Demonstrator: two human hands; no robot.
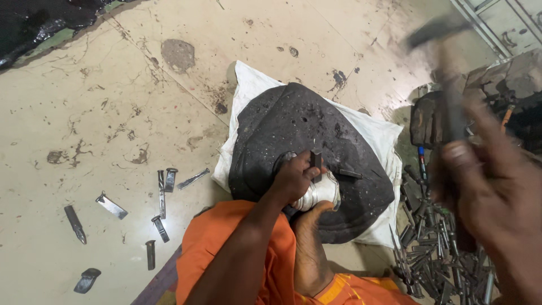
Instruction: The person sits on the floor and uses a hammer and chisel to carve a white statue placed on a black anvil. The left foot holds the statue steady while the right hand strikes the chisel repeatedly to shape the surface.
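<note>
Your left hand (294, 179) pinches the punch (316, 161) upright on the silver piece (323, 192), which your foot (307, 248) presses onto the black block (305, 141). Your right hand (491, 186), grip closed on the hammer (446, 73), is raised and blurred.

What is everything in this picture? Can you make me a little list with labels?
Place: a stained pale floor
Left hand: pinches a small dark punch upright on a shiny metal piece
Right hand: grips a hammer, raised and blurred
Foot: toes press against the metal piece
Work block: a dark rounded block lying on a white sack
Left of the floor: scattered punches
Right side: a pile of metal tools
Clothing: orange cloth
</note>
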